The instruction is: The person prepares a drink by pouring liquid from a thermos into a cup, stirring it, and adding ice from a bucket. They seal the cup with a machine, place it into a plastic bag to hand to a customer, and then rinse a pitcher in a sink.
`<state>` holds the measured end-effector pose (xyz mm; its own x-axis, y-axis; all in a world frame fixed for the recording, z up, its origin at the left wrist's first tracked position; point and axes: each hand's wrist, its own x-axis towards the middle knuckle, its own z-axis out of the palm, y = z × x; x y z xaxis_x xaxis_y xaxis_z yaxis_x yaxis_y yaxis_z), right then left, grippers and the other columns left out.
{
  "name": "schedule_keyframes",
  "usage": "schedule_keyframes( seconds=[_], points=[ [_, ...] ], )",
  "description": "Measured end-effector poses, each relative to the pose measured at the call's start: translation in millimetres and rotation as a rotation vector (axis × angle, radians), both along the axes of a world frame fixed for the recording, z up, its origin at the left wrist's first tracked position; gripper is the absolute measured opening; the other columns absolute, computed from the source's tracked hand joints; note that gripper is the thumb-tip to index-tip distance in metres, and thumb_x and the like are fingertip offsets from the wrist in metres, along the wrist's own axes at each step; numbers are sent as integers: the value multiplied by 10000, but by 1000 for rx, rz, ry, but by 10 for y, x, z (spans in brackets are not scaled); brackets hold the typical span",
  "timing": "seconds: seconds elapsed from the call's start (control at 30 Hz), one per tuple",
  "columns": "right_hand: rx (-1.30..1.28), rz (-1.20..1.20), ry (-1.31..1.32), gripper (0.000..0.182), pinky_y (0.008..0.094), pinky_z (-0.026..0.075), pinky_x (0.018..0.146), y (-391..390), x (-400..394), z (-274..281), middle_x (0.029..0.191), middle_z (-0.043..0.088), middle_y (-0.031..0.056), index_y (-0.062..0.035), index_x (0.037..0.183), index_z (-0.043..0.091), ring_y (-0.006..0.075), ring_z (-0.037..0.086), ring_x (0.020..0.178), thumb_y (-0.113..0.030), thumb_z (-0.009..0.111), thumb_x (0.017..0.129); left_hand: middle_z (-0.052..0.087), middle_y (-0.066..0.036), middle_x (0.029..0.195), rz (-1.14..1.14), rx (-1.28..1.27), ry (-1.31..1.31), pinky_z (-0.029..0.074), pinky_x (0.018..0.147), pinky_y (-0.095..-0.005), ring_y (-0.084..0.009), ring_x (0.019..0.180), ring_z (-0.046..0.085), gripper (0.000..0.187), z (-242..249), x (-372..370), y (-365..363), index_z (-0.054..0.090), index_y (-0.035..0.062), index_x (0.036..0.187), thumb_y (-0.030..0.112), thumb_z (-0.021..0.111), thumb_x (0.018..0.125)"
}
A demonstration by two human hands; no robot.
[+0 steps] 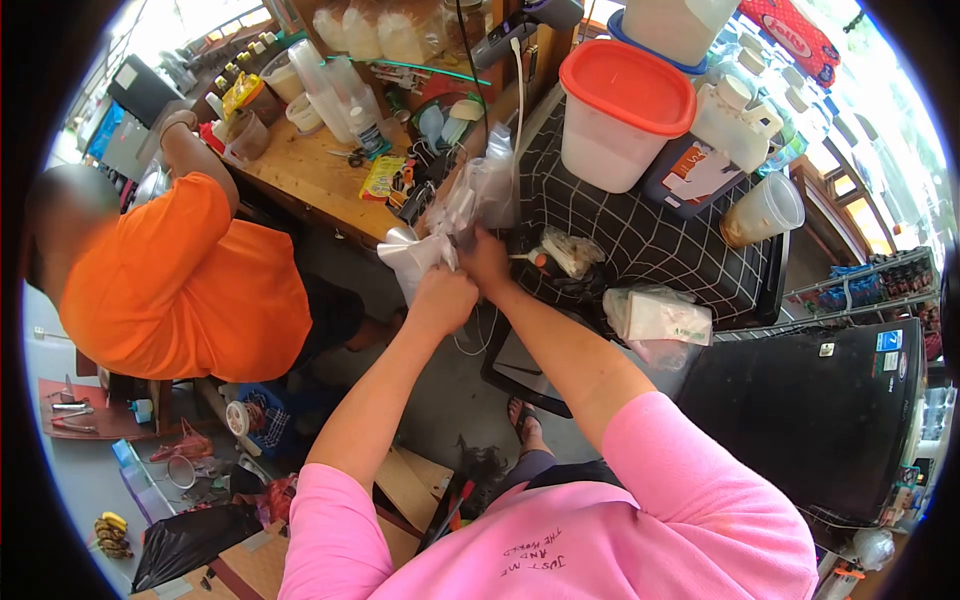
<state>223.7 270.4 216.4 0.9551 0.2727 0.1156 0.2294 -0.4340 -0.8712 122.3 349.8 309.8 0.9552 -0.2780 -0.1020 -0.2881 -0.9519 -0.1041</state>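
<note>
Straight out in front of me, both hands meet at a clear plastic bag (410, 255). My left hand (446, 299) is closed around the gathered part of it, and the loose end flares out to the left. My right hand (486, 262) is closed right beside the left one, its fingers partly hidden, at the same crumpled plastic. Behind my hands, more clear plastic bags (485, 190) hang in a bunch at the table's corner.
A person in an orange shirt (190, 280) stands left at a wooden table (310, 185). To the right, a grid-patterned black surface (610, 235) holds a red-lidded tub (625, 120), jugs and a stained plastic cup (762, 212). A black fridge (800, 410) stands near my right arm.
</note>
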Motion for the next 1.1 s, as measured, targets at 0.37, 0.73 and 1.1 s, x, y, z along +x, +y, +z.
schedule_keyframes(
  seconds=[0.37,0.73,1.1],
  points=[
    [-89,56,-154,286,522,533,731,-211,-215,95,786,669,258,-1,800,657,458,662,784,-270,673,896,708,-104,849,-10,-45,-50,548,767,-422,-308,816,704,116,-52,-14,38,736,47,793,144,683,757],
    [82,0,-95,180,418,500,573,-826,-423,350,666,638,184,-1,828,675,355,646,595,-165,728,879,732,-97,871,17,-71,-73,539,803,-407,-302,846,710,131,-55,-33,43,754,63,818,143,732,716],
    [521,69,419,269,253,444,565,-876,-604,266,717,669,-2,14,859,704,52,567,637,-241,785,889,705,-188,872,240,-564,-113,505,788,-503,-413,829,664,267,108,-47,-92,653,38,1009,283,558,964]
  ],
)
